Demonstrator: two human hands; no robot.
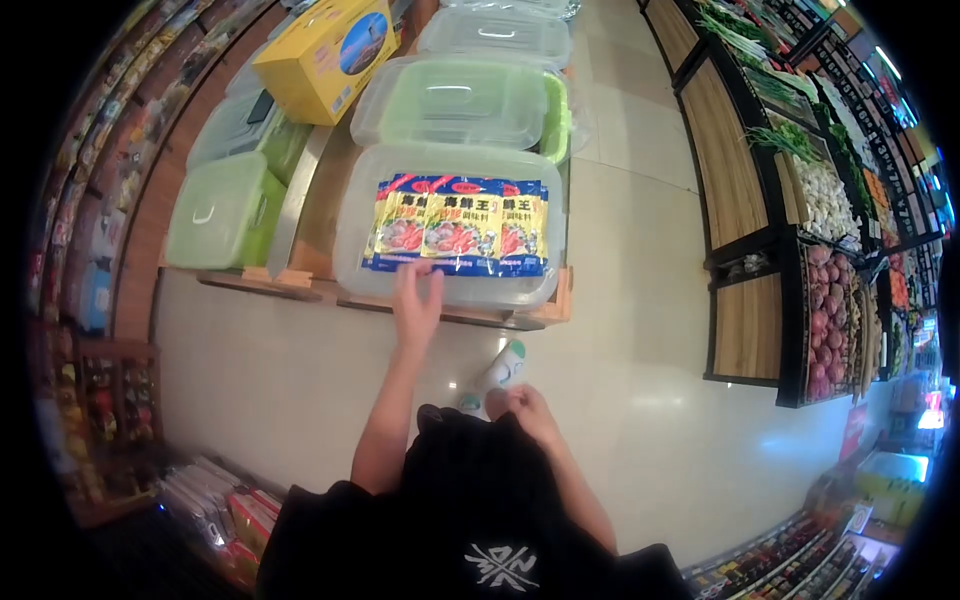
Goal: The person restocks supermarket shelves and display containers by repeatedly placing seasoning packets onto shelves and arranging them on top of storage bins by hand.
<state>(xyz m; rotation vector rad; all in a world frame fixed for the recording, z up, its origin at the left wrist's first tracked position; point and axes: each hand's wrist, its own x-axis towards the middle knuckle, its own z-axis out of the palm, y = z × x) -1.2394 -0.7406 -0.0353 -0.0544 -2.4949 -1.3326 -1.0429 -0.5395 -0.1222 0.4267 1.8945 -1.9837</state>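
Observation:
Several blue-and-yellow seasoning packets (462, 228) with seafood pictures lie overlapped in a row on a clear plastic lid (360, 180). My left hand (417, 305) is at their lower edge, its thumb and fingers bent together against a packet's blue border. Close to my body and away from the packets is my right hand (532, 412). Its fingers are curled together, and whatever may be between them is hidden. Below it a white and green shoe (505, 365) shows on the floor.
More lidded bins (470, 100) stand behind on the wooden stand (545, 312), with green bins (215, 215) at left. A yellow box (328, 60) rests on top. Stocked shelves (110, 190) line the left; a produce rack (745, 325) with onions (825, 320) stands right.

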